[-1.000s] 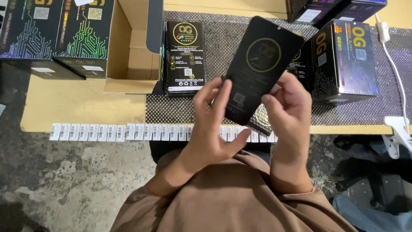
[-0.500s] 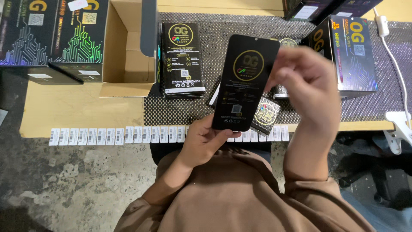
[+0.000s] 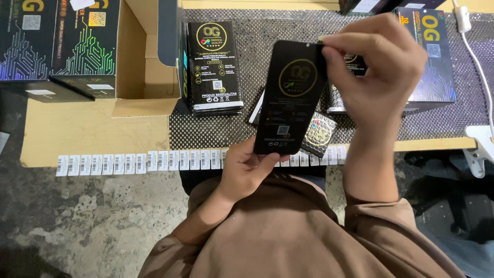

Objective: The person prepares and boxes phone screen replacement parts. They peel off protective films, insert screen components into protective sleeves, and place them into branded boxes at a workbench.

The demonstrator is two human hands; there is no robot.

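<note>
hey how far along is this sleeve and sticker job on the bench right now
Looks done: a stack of black printed sleeves lies on the mesh mat. In hand: the left hand grips the bottom of one black sleeve, the right hand pinching its top corner. Likely left: a full row of barcode stickers lines the table edge, beside an open cardboard box.

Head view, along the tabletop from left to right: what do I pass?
Two dark printed boxes → open cardboard box → stack of black packets → black flat packet held by left hand and right hand → white cable.
</note>
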